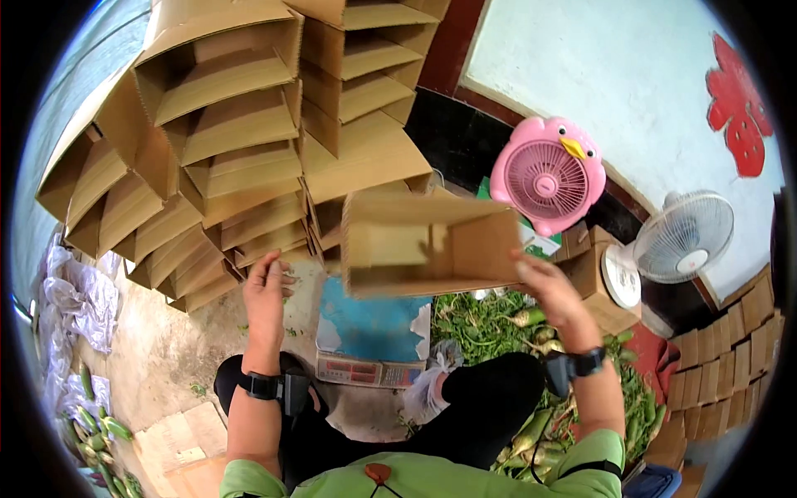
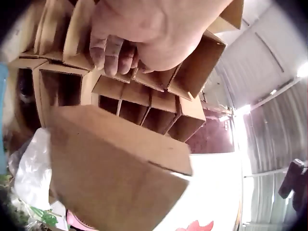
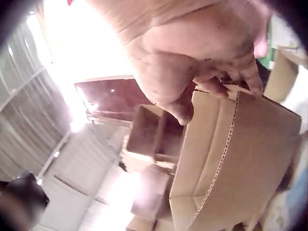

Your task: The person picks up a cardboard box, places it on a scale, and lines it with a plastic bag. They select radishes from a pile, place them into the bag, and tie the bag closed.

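My right hand (image 1: 554, 292) holds an open cardboard box (image 1: 488, 249) by the edge of its right end wall. In the right wrist view the thumb and fingers pinch that edge of the box (image 3: 255, 159). The box is tilted in the air with its hollow side facing me, above a scale (image 1: 374, 324) with a worn blue top. My left hand (image 1: 266, 290) hangs to the left of the box, fingers loosely curled around nothing, close to the stacked boxes (image 1: 228, 137). The left wrist view shows the box's plain outer side (image 2: 106, 168) beyond this hand.
Leafy green vegetables (image 1: 473, 332) lie right of the scale. A pink fan (image 1: 545, 178) and a white fan (image 1: 685, 236) stand near the wall. More vegetables (image 1: 95, 432) and plastic bags (image 1: 79, 290) are at left. Cardboard pieces (image 1: 730, 357) are stacked at far right.
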### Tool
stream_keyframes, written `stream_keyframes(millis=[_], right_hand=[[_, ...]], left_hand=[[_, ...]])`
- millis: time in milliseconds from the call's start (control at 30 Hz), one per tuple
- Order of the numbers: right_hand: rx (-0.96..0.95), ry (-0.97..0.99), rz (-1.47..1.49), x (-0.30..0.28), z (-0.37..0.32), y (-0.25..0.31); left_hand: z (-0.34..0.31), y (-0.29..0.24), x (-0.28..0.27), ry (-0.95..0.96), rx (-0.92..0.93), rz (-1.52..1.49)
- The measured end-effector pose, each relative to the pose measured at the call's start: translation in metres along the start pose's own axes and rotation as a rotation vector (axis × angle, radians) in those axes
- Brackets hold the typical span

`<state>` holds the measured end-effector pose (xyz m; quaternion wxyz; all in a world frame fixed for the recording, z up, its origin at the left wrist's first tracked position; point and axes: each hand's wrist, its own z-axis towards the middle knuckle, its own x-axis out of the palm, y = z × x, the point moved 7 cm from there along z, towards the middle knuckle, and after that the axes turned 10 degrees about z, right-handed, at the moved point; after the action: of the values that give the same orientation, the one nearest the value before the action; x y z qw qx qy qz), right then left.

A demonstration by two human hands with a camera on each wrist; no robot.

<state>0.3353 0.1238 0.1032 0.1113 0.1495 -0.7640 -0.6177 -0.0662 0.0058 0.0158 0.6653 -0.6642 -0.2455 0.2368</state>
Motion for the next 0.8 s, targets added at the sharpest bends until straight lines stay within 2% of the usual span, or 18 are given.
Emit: stream_keyframes(millis=[133, 233, 300, 333, 367, 400, 433, 467, 533, 600, 667, 733, 800], right_hand=[[0.285, 0.070, -0.094, 0.026, 0.033, -0.102], [0.347, 0.115, -0.136, 0.057, 0.037, -0.143], [0.383, 0.166, -0.188, 0.074, 0.033, -0.162], [0.403, 0.191, -0.244, 0.081, 0.030, -0.167], [0.444, 0.274, -0.216, 0.090, 0.021, -0.158], [0.450, 0.261, -0.209, 0.090, 0.021, -0.163], [0.433, 0.301, -0.313, 0.092, 0.021, -0.164], [0.416, 0.345, -0.419, 0.093, 0.020, -0.163], [0.385, 0.386, -0.453, 0.085, 0.026, -0.143], [0.221, 0.542, -0.776, 0.078, 0.043, -0.118], [-0.088, 0.241, -0.806, 0.043, 0.070, -0.100], [-0.137, 0.156, -1.027, 0.010, 0.091, -0.082], [-0.099, 0.127, -1.085, -0.021, 0.110, -0.084]], left_hand=[[-0.003, 0.004, 0.001, -0.005, -0.012, 0.049], [-0.006, 0.023, 0.009, 0.092, 0.019, 0.203], [-0.012, 0.025, 0.025, 0.199, 0.245, 0.561], [-0.019, 0.020, 0.030, 0.213, 0.243, 0.564], [-0.031, 0.009, 0.045, 0.319, 0.277, 0.703], [-0.040, 0.007, 0.057, 0.425, 0.312, 0.839], [-0.044, 0.022, 0.063, 0.537, 0.278, 0.856], [-0.047, 0.029, 0.065, 0.547, 0.277, 0.854], [-0.062, 0.038, 0.080, 0.747, 0.402, 0.994], [-0.066, 0.043, 0.084, 0.773, 0.416, 1.047], [-0.065, 0.048, 0.087, 0.771, 0.450, 1.040], [-0.064, 0.045, 0.087, 0.750, 0.445, 1.027], [-0.063, 0.039, 0.089, 0.735, 0.443, 1.016]])
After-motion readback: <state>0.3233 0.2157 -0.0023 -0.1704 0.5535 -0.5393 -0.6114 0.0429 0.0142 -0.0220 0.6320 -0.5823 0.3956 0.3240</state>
